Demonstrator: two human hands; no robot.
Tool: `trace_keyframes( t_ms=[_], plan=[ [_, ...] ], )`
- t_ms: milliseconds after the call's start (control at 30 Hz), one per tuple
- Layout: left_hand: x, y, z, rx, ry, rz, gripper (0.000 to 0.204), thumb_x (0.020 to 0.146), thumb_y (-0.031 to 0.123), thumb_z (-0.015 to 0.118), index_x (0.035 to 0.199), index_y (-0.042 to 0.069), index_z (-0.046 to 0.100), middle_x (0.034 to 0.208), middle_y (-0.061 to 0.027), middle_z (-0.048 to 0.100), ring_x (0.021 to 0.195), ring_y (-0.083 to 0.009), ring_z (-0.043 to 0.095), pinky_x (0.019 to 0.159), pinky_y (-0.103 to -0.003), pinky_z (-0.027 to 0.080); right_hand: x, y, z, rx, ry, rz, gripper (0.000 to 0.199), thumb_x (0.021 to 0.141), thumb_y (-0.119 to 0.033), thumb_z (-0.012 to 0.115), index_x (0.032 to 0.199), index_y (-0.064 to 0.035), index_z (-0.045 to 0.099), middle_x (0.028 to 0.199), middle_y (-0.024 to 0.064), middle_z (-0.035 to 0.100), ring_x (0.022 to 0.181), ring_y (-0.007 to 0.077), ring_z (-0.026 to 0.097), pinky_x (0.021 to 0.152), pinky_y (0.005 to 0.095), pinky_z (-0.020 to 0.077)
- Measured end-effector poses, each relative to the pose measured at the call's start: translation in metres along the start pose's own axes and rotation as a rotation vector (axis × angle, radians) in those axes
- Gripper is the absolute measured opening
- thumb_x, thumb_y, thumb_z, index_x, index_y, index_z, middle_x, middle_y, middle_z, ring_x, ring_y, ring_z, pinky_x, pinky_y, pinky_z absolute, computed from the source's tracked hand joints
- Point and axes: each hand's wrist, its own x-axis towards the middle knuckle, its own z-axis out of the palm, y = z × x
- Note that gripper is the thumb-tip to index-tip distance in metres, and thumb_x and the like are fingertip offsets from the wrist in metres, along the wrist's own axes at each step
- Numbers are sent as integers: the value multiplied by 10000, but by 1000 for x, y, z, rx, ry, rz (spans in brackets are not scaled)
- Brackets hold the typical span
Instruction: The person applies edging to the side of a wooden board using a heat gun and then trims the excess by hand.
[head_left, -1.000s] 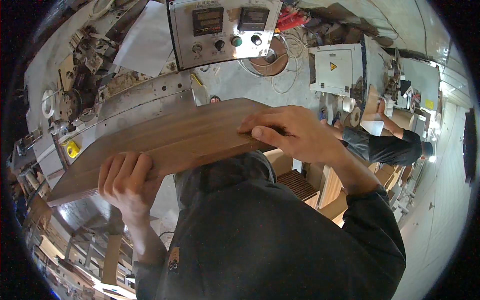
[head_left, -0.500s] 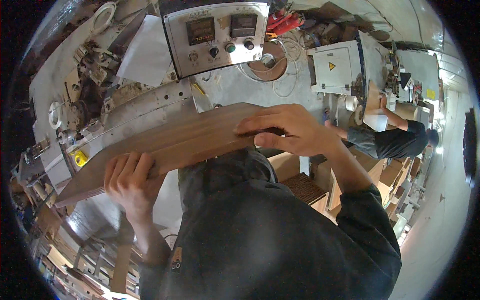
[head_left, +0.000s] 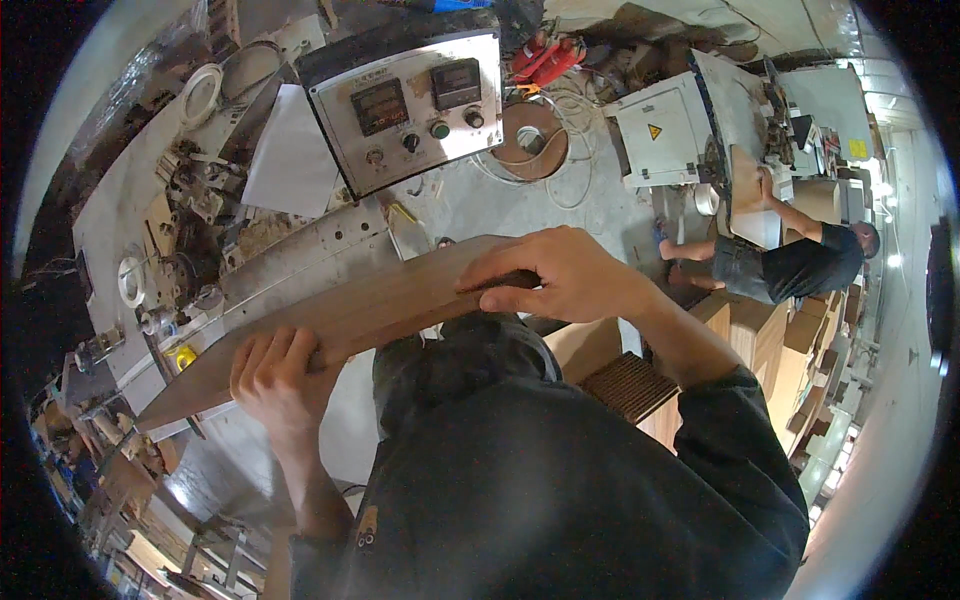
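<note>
A long brown wooden board (head_left: 385,297) lies slantwise across the front of my body, its left end lower and nearer. My left hand (head_left: 278,378) grips the near edge toward that end, fingers bent over the upper face. At the other end, my right hand (head_left: 555,272) pinches the board, with fingers on the face and the thumb at the near edge. The undersides of both grips are hidden. Just beyond the board runs a metal machine bed (head_left: 300,255) with holes in it.
A control panel (head_left: 415,115) with two displays and knobs stands ahead, beside white paper (head_left: 292,155). A yellow tape measure (head_left: 185,357) lies left. Coiled tape (head_left: 530,140) and cables are beyond the panel. At right, a co-worker (head_left: 810,262) handles a panel near stacked boards (head_left: 755,340).
The view has shifted a little. The board has turned slightly, so its near edge shows less and its upper face more. Both hands keep their hold on it.
</note>
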Motion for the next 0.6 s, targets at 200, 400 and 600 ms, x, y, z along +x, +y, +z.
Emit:
trace_keyframes(
  t_ms=[200, 400, 600],
  plan=[
    [3, -1, 1, -17, 31, 38, 301, 704, 253, 846, 708, 125, 574, 738, -34, 621, 707, -266, 646, 736, -405, 540, -3, -5, 3, -8, 48, 19, 348, 1008, -458, 738, 1243, -214, 818, 1199, 27, 807, 1044, 258, 772, 872, 360, 582],
    [11, 3, 0, -48, 112, 67, 251, 702, 135, 755, 653, 124, 509, 658, -39, 545, 615, -255, 588, 660, -387, 505, -2, -5, 6, -68, 97, 14, 352, 996, -494, 739, 1213, -231, 831, 1171, 30, 811, 1014, 271, 771, 840, 365, 580],
    [5, -2, 0, -15, 50, 47, 318, 700, 261, 844, 703, 122, 558, 724, -40, 601, 696, -269, 639, 711, -411, 529, 3, 4, 9, -38, 142, -11, 331, 1036, -467, 699, 1191, -207, 833, 1146, 48, 811, 1004, 279, 770, 836, 368, 580]
  ],
)
